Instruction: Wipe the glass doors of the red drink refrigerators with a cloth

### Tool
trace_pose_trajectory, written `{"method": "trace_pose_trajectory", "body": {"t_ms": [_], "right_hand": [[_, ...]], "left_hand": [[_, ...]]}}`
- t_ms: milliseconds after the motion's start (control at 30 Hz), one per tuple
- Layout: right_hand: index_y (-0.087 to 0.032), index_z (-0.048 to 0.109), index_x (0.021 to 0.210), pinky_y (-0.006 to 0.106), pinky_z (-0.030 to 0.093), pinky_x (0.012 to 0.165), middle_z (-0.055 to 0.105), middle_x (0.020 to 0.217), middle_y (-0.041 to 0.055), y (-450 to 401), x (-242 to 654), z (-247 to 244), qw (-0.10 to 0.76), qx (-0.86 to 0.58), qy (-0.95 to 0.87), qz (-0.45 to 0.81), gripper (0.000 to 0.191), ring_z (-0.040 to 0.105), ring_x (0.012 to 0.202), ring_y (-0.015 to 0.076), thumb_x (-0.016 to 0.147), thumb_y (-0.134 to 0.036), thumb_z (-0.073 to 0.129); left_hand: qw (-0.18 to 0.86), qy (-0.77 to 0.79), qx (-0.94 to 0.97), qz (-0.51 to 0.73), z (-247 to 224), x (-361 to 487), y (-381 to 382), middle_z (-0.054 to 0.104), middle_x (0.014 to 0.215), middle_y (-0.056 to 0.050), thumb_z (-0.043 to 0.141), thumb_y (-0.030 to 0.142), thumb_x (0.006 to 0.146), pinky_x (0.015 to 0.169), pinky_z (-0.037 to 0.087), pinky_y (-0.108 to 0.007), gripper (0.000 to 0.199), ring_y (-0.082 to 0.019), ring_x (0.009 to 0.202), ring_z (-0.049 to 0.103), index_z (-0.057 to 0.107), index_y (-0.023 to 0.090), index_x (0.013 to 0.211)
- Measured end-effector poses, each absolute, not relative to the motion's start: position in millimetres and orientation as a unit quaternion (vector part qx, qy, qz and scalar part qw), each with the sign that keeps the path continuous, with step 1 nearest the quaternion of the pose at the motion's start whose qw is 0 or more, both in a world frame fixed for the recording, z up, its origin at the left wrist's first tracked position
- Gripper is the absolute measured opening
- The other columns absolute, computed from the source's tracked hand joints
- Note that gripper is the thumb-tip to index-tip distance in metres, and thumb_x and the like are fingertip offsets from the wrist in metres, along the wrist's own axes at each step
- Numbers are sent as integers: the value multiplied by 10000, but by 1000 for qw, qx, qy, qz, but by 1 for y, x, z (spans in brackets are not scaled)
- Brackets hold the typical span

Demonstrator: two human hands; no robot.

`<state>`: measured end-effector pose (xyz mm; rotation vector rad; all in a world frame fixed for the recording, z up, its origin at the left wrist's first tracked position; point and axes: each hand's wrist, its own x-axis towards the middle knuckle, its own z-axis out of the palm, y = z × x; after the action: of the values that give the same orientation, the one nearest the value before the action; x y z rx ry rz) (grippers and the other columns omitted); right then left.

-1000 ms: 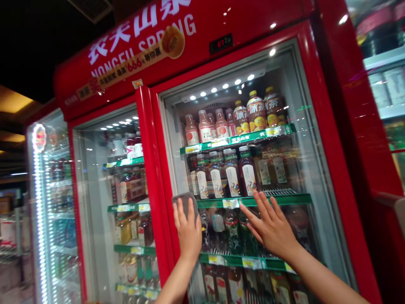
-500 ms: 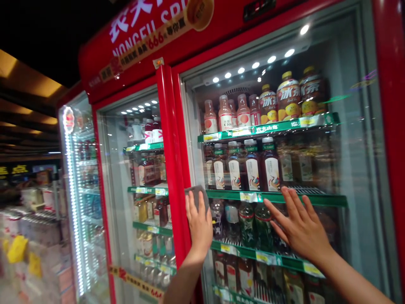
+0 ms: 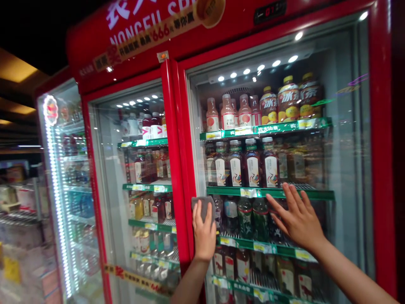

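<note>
On the far left we see a tall cooler [image 3: 58,190] with bright lights down its side. Next comes a big red fridge [image 3: 175,135]. Behind its left glass door [image 3: 106,181], drinks stand in rows. Then we see our left hand [image 3: 204,242] on a gray cloth [image 3: 204,202]. The fingers are long and straight, laid flat over the cloth, not curled around it. The cloth sits at the left edge of the right glass door [image 3: 346,169], by the red frame. Farther right, we see dark bottles [image 3: 253,164] with white labels. Below them our right hand [image 3: 299,219] is up at the glass, its fingers spread wide and let go.
</note>
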<state>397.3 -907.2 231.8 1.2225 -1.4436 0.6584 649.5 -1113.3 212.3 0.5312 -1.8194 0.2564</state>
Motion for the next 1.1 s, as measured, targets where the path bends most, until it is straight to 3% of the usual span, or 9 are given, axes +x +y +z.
{"method": "trace_pose_trajectory", "body": {"t_ms": [133,233,400,633,700,900,967,1100], "right_hand": [[-414,178,1604,579,207,1218,-30,1711,82,-907,397,230,543,518,-600,278,923,229,1532,393,855,-493,711],[-414,191,1602,588,197,1218,-10,1713,80,-908,398,228,544,515,-597,289,930,219,1535,392,841,-496,720],[-431,208,1595,594,206,1215,9,1714,64,-908,402,226,545,514,-590,302,895,239,1526,402,849,-478,702],[-426,221,1593,609,232,1205,-9,1714,52,-904,404,227,543,515,-595,293,873,241,1523,414,857,-467,690],[-427,212,1594,608,236,1204,-10,1714,63,-904,403,227,545,514,-598,286,888,237,1524,411,853,-465,700],[-432,182,1595,596,223,1212,-32,1712,64,-905,401,227,548,506,-606,275,898,206,1536,400,861,-444,700],[-430,170,1597,592,219,1215,-53,1710,51,-906,400,227,551,503,-608,272,910,196,1539,398,859,-434,702],[-428,153,1599,579,218,1218,-80,1706,36,-907,398,227,555,500,-609,267,937,188,1542,394,848,-423,714]], "left_hand": [[547,-810,165,134,194,682,-1112,377,1614,-40,438,8,926,1146,457,-486,766,-252,1466,408,315,422,1559],[551,-809,120,166,244,699,-1111,403,1600,-41,437,26,937,1170,429,-487,724,-246,1458,417,356,407,1547],[584,-767,175,201,318,702,-1125,330,1640,-66,476,37,917,1217,335,-554,684,-290,1525,285,426,350,1523],[546,-782,232,191,233,701,-1140,175,1685,-122,545,62,900,1171,395,-567,798,-328,1546,218,253,327,1595],[547,-784,222,193,238,699,-1141,168,1686,-122,550,47,888,1173,391,-571,822,-334,1547,212,244,329,1597],[595,-760,193,175,335,674,-1147,175,1693,-96,548,69,892,1233,282,-571,684,-320,1558,175,413,270,1532],[597,-759,201,165,330,672,-1146,163,1698,-91,587,113,888,1238,270,-574,692,-325,1558,174,405,266,1538],[561,-784,209,164,259,690,-1139,189,1692,-97,589,71,864,1228,307,-561,757,-328,1548,215,374,291,1555]]}}
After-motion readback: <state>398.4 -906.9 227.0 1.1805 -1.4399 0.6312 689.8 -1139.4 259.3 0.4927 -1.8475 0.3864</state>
